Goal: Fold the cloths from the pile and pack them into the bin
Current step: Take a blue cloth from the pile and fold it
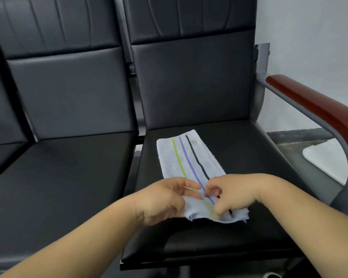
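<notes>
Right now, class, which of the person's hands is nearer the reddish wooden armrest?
Right. The right hand is on the striped cloth, on the side toward the armrest; the left hand is on the same cloth, farther from it.

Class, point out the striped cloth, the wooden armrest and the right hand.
striped cloth point(181, 155), head view, bare far half.
wooden armrest point(313, 111), head view, top surface.
right hand point(234, 195), head view, back of hand.

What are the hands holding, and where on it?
The striped cloth, at its near end: the left hand pinches the left side, the right hand pinches the right side.
</notes>
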Motion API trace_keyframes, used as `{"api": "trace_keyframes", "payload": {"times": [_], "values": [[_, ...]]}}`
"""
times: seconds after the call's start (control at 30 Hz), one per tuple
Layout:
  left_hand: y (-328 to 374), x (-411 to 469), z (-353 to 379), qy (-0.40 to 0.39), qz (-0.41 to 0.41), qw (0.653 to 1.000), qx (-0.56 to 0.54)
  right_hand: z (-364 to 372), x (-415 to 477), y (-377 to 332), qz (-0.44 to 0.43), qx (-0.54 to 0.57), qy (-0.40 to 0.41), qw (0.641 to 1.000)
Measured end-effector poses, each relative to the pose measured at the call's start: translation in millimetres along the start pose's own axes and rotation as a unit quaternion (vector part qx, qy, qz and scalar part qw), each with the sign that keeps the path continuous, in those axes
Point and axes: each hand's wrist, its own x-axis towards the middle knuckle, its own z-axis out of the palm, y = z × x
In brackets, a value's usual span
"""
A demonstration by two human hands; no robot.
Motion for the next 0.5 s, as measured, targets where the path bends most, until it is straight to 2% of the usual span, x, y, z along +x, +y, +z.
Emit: {"api": "trace_keyframes", "payload": {"times": [0.1, 0.17, 0.23, 0.3, 0.37, 0.4, 0.5], "values": [[9.0, -3.3, -7.7, 0.0, 0.05, 0.999, 0.005, 4.4, -1.8, -1.9, 0.003, -0.036, -0.005, 0.999], [11.9, -4.6, -11.3, 0.074, 0.08, 0.987, 0.114, 12.7, 2.6, -2.4, 0.007, -0.059, 0.019, 0.998], [14.8, -4.3, -11.9, 0.148, 0.09, 0.96, 0.218, 17.9, 10.7, -2.7, 0.007, -0.068, 0.081, 0.994], [19.7, -4.3, -13.5, 0.185, 0.077, 0.953, 0.227, 15.1, 14.6, -2.8, 0.016, -0.036, 0.129, 0.991], [27.5, -8.2, -20.9, 0.195, 0.023, 0.959, 0.205, 5.7, 12.2, -1.7, 0.033, 0.061, 0.121, 0.99], [32.5, -12.1, -24.8, 0.185, -0.022, 0.967, 0.177, 0.9, 9.0, -0.5, 0.039, 0.146, 0.105, 0.983], [43.7, -26.1, -36.2, 0.136, -0.133, 0.978, 0.087, -8.7, 0.4, 4.0, 0.035, 0.4, 0.021, 0.915]]}}
